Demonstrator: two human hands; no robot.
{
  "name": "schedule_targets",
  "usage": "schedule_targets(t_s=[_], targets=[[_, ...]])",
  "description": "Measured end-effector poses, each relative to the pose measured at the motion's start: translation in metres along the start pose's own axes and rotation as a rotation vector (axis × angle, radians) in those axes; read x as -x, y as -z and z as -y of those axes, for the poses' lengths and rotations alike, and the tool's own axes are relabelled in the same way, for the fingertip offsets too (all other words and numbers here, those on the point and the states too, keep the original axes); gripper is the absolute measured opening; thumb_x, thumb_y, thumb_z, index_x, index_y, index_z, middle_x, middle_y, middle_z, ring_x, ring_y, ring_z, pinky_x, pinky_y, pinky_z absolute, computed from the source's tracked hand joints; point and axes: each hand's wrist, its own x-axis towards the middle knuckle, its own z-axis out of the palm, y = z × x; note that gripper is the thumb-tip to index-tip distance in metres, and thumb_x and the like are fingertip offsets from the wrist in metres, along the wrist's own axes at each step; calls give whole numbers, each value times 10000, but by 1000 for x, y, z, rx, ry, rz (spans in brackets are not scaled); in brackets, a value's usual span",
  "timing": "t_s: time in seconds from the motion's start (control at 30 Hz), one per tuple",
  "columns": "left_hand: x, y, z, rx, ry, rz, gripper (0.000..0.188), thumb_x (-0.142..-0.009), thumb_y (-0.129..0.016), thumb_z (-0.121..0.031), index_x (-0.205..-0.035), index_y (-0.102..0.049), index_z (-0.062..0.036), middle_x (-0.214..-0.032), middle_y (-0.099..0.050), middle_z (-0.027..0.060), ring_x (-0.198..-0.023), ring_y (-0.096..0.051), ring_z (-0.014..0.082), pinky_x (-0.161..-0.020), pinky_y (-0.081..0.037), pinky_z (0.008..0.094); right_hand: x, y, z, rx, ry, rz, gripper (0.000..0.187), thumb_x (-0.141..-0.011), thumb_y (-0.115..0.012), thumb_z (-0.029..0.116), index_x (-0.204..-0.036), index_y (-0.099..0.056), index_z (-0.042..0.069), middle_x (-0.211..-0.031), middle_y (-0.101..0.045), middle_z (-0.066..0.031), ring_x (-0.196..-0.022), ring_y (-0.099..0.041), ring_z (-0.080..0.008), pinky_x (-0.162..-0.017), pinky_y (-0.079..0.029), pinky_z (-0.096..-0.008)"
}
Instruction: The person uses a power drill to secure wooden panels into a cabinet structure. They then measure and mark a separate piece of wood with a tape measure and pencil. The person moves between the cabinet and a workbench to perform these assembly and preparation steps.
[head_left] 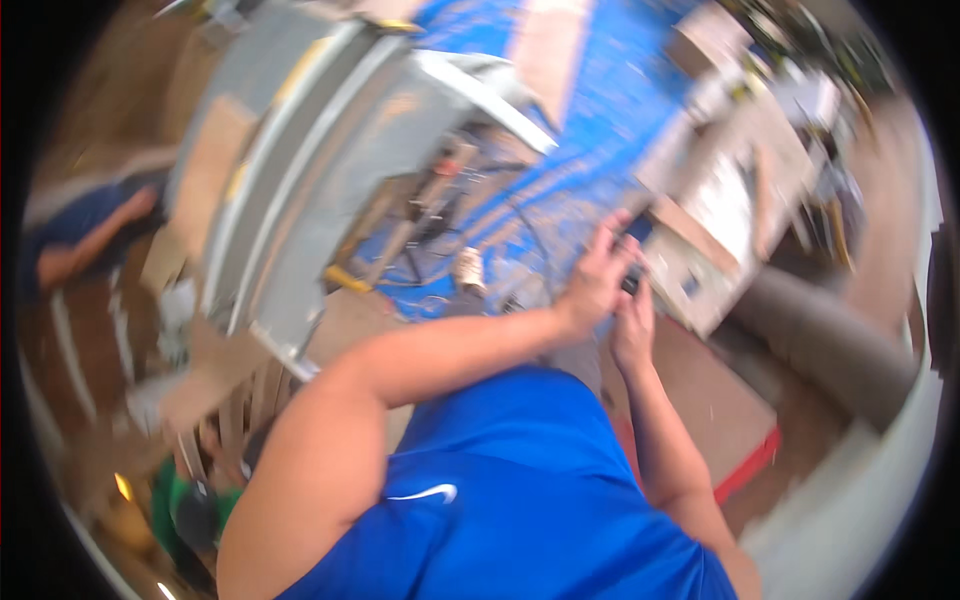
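Observation:
My left hand (595, 280) and my right hand (633, 325) meet in front of me, a little right of the middle. Between their fingers is a small black object (631, 279); motion blur hides what kind it is. The fingers of both hands are closed around it, the left hand above and the right below. Just beyond them is the near end of a pale, worn workbench (690, 305). A short strip of wood (697, 236) lies on its top, close to my fingers.
A large curved grey panel assembly (290, 180) stands at left. Blue sheeting (620, 80) covers the floor ahead, with scattered tools and wood. At right lie a thick grey roll (830, 345) and a red-edged board (710, 400). Two people (90, 235) are at left, one in green (175, 510).

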Motion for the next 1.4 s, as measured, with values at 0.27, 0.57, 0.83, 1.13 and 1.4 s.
schedule_targets(t_s=[0.27, 0.57, 0.83, 1.13, 1.4], targets=[[19, -8, 57, -1099, -83, 532, 687, -1080, -435, -509, -1638, -254, -151, -1534, -465, 175, -1396, -463, 298, -1156, -329, 338, 112, 49, -45, -559, -336, -292, 765, -945, -617, 541, -1479, -445, 21, -1331, -574, -86, -1228, -537, -177, -1067, -402, -331], [14, -46, 182, -1500, 351, 1317, 515, -875, -733, -504, -1115, -691, -51, -1034, -741, 197, -983, -702, 391, -865, -543, 477, 194, 177, -93, -220, -483, -223, 578, -917, -662, 423, -1321, -532, 31, -1088, -581, -34, -1000, -552, -136, -890, -466, -295], [-27, -107, 176, -1283, 292, 879, 931, -801, -825, -519, -1512, -419, -76, -1326, -632, 238, -1215, -626, 391, -1022, -496, 446, 175, 213, -106, -401, -360, -248, 562, -986, -670, 396, -1382, -521, 26, -1226, -608, -50, -1098, -573, -148, -982, -458, -317], [-63, -125, 148, -1000, 182, 644, 904, -808, -874, -297, -1522, -351, -111, -1329, -556, 153, -1177, -588, 240, -1012, -505, 377, 72, 259, -105, -194, -302, 60, 648, -1001, -560, 635, -1169, -678, 21, -1054, -648, -102, -1000, -590, -173, -849, -478, -347], [-84, -50, 150, -750, 436, 82, 769, -799, -822, -160, -1450, -417, -107, -1062, -590, 82, -821, -622, 154, -707, -540, 310, -96, 365, -208, 1268, 93, -205, 609, -785, -833, 310, -1314, -596, 125, -1193, -563, -118, -1109, -599, -316, -897, -504, -439]])
